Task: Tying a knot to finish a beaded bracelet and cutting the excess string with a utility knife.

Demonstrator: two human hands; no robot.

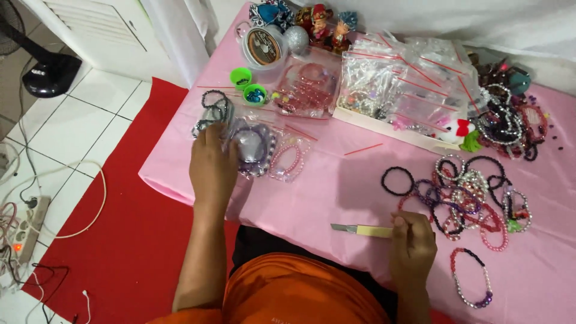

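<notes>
Yellow-handled utility knife (363, 230) lying level on pink tablecloth (336, 174), handle end pinched in closed right hand (413, 245), blade pointing left. Clear plastic packets of beaded bracelets (255, 141) at table's left edge, pressed flat under left hand (211, 168), fingers spread over them. Further clear red-striped zip bags (402, 81) stacked in white tray at rear. Loose pile of mixed bead bracelets (465, 195) just right of knife hand.
</notes>
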